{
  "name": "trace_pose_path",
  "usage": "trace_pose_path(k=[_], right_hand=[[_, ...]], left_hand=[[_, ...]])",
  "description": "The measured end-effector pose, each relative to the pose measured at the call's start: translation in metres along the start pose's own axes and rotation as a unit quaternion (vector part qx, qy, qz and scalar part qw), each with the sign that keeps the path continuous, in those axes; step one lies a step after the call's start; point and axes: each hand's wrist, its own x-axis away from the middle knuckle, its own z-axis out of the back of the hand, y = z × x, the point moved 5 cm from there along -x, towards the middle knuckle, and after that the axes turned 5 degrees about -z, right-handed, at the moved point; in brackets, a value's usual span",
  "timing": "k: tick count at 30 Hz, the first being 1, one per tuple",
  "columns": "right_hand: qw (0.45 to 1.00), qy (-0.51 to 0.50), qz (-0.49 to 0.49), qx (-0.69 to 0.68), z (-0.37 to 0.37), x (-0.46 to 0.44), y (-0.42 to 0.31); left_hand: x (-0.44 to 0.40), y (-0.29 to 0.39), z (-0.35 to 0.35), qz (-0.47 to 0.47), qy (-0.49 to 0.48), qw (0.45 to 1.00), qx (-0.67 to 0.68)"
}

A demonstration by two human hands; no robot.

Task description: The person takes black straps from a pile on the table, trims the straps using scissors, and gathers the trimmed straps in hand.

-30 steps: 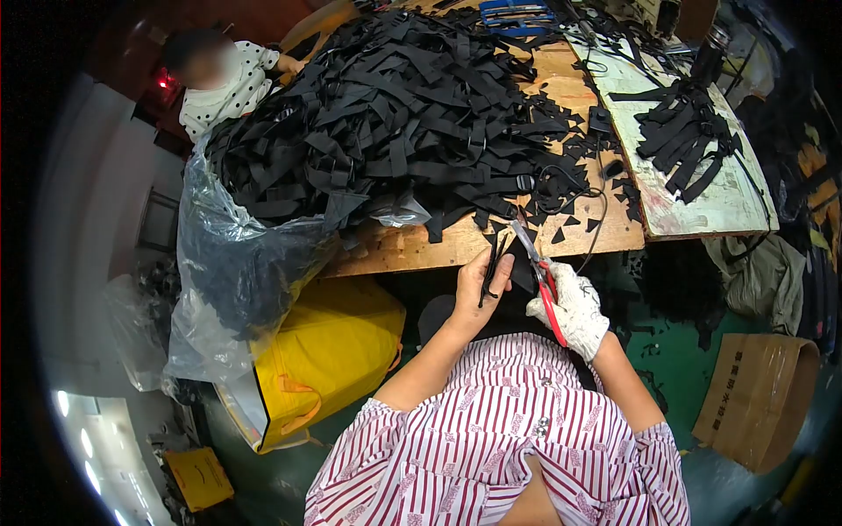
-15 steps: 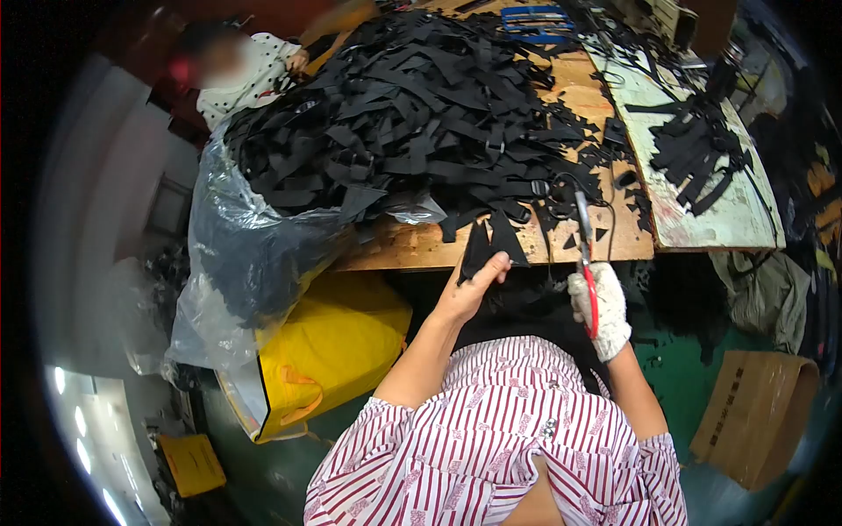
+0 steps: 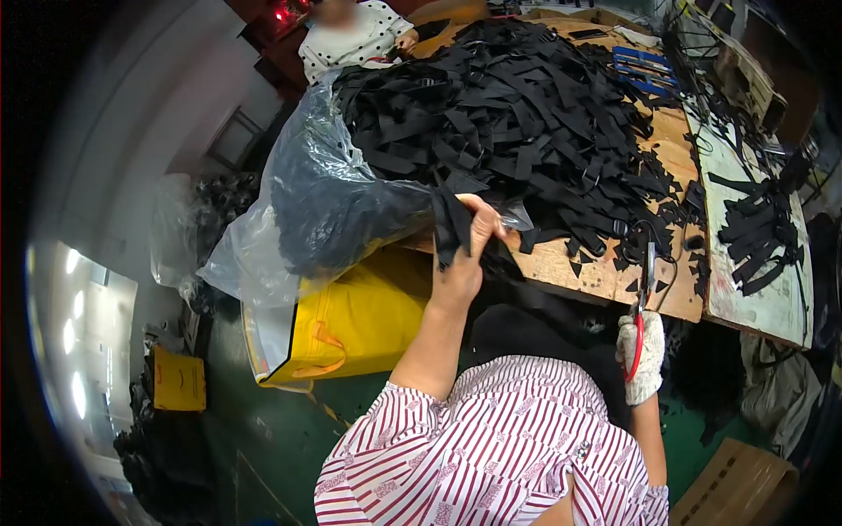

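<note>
My left hand [image 3: 470, 241] is closed around a black webbing strap [image 3: 450, 223], close to the mouth of a clear plastic bag [image 3: 307, 175]. On my right hand [image 3: 650, 358] is a white glove, and its fingers are wrapped round red-handled scissors [image 3: 637, 340]. The blades point up over the front edge of the wooden table [image 3: 561, 270], with small black offcuts around them. Behind both hands rises a big heap of black straps [image 3: 509, 123], some with buckles.
Below the table edge stands a yellow bag [image 3: 386, 302]. More black straps [image 3: 759, 232] lie on a pale board [image 3: 724, 289] at the right. A blue rack [image 3: 645, 70] sits at the back. A co-worker in a dotted top [image 3: 355, 44] is across the heap. A cardboard box [image 3: 737, 486] is low right.
My left hand has moved left with the strap, toward the plastic bag. My view has turned left, so the table and heap appear further right. The scissors remain in my right hand.
</note>
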Motion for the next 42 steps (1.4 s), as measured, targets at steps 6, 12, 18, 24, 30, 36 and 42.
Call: trace_pose_path(k=[6,12,18,24,30,36,42], right_hand=[[0.999,-0.033,0.022,0.023,-0.001,0.005,0.007],[1.000,-0.010,0.014,0.002,-0.004,0.007,0.005],[0.998,-0.033,0.034,0.040,-0.010,0.009,-0.001],[0.999,-0.027,0.026,0.026,-0.008,0.006,0.008],[0.998,-0.033,0.020,0.049,-0.011,0.001,0.012],[0.999,-0.038,0.019,0.028,-0.017,0.005,0.004],[0.998,-0.035,0.006,0.043,-0.016,0.004,0.007]], left_hand=[[0.013,-0.037,0.055,0.173,0.118,0.972,0.106],[0.008,-0.031,0.084,0.068,0.204,0.969,-0.120],[-0.006,-0.062,0.109,0.159,0.192,0.962,-0.114],[-0.007,-0.072,0.094,0.183,0.149,0.964,-0.118],[-0.004,-0.079,0.079,0.149,0.097,0.967,-0.182],[-0.005,-0.072,0.061,-0.004,0.077,0.934,-0.348],[-0.009,-0.108,0.080,0.033,0.063,0.947,-0.314]])
